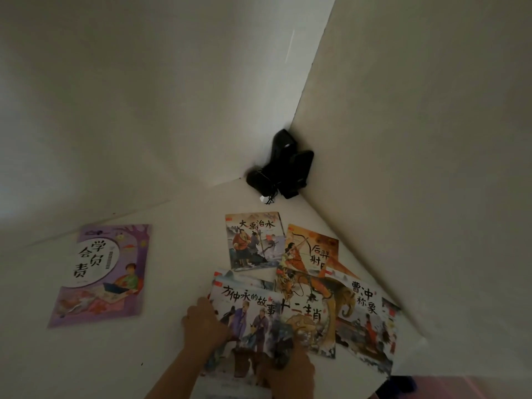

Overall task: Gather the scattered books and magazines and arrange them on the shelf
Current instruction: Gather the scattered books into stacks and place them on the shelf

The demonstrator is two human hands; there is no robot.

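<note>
The surface [172, 283] and walls [144, 96] are plain off-white. The left book [100, 273] has a purple cover with a white oval bearing black characters. The far book [253, 240] shows painted figures in red and blue-grey under black characters. The archer book [312, 251] is orange. The elephant book [365, 321] carries a tan elephant. The corner objects [285, 168] are black.

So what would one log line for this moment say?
left hand: grips left edge of illustrated picture book | right hand: on its lower edge | purple-covered book: lies apart
</note>
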